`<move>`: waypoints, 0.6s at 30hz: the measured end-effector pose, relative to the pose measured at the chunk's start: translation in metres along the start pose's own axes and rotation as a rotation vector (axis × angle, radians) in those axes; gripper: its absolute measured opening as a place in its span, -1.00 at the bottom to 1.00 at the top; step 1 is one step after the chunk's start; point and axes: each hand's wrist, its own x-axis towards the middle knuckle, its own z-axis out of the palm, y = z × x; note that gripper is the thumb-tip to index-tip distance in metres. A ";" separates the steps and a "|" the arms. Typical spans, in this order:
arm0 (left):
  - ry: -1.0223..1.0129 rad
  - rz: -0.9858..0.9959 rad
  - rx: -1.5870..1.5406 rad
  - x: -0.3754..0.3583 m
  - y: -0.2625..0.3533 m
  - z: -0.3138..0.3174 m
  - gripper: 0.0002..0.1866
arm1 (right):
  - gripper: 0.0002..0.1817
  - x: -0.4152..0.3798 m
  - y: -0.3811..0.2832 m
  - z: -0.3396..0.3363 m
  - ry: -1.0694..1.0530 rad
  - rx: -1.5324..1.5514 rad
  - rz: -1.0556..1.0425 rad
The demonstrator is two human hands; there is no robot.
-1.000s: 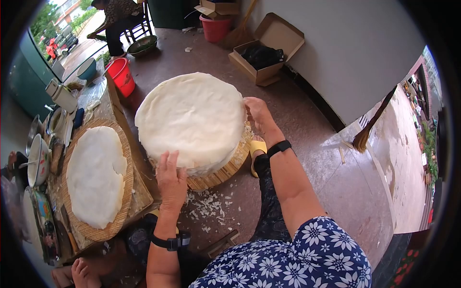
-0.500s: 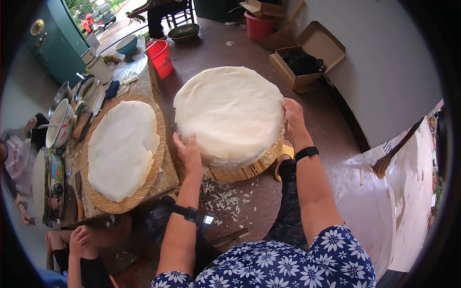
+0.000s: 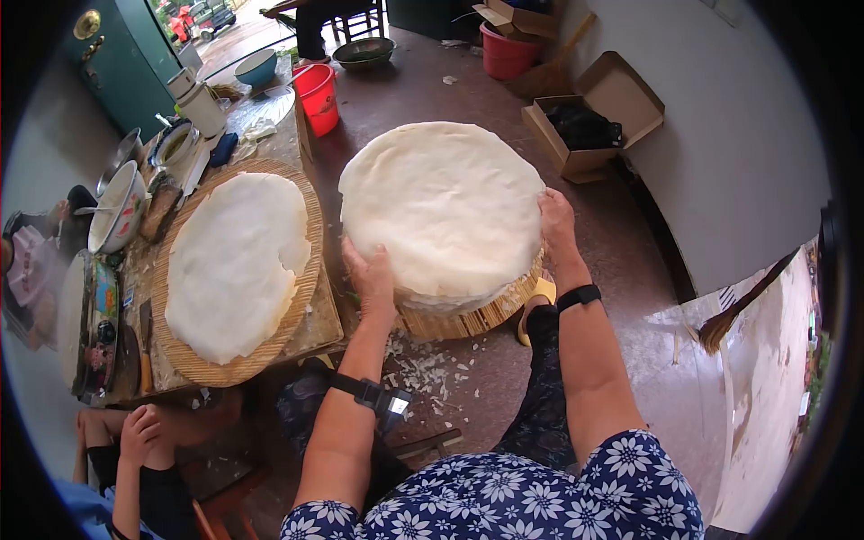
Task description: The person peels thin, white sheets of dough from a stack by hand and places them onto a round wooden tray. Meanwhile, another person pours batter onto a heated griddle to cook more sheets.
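A thick stack of large, round, pale thin pancakes [image 3: 441, 207] rests on a round straw mat [image 3: 477, 317] in front of me. My left hand [image 3: 371, 277] grips the near left edge of the stack, its thumb and fingers against the rim. At the right edge, my right hand [image 3: 558, 219] holds the rim with its fingers bent; some fingertips are hidden. To the left, a single pale pancake [image 3: 234, 265] with a ragged, torn right edge lies on another round straw mat [image 3: 310, 202] on the table.
The worktable [image 3: 326, 315] carries an enamel bowl [image 3: 117, 211], a knife [image 3: 146, 346] and a blue bowl [image 3: 256, 67]. A red bucket [image 3: 317, 97] stands beyond it. Pale scraps [image 3: 427, 369] litter the floor. Another person's hand [image 3: 139, 432] is at lower left. A cardboard box [image 3: 576, 157] lies right.
The whole view has shifted slightly, so the stack, both mats and the table appear a little farther right. Both hands stay at the stack's edges.
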 end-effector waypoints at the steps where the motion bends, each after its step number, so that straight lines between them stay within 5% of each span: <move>1: 0.003 -0.013 0.028 -0.001 0.003 0.000 -0.30 | -0.64 -0.001 0.001 0.001 0.008 -0.044 -0.011; 9: 0.013 0.034 0.088 0.001 -0.002 0.001 -0.27 | -0.61 -0.001 0.000 0.000 0.082 -0.236 -0.016; 11: 0.032 0.077 0.017 -0.005 0.012 -0.001 -0.26 | -0.63 -0.005 -0.001 0.000 0.203 -0.537 -0.364; 15: -0.006 0.154 0.099 -0.003 0.005 -0.002 -0.26 | -0.65 -0.029 -0.034 0.008 0.250 -0.838 -0.679; 17: -0.005 0.171 0.104 -0.004 0.006 -0.003 -0.26 | -0.67 -0.038 -0.045 0.009 -0.082 -0.979 -0.548; 18: -0.013 0.184 0.107 -0.005 0.007 -0.003 -0.26 | -0.67 -0.039 -0.046 0.009 -0.085 -0.971 -0.554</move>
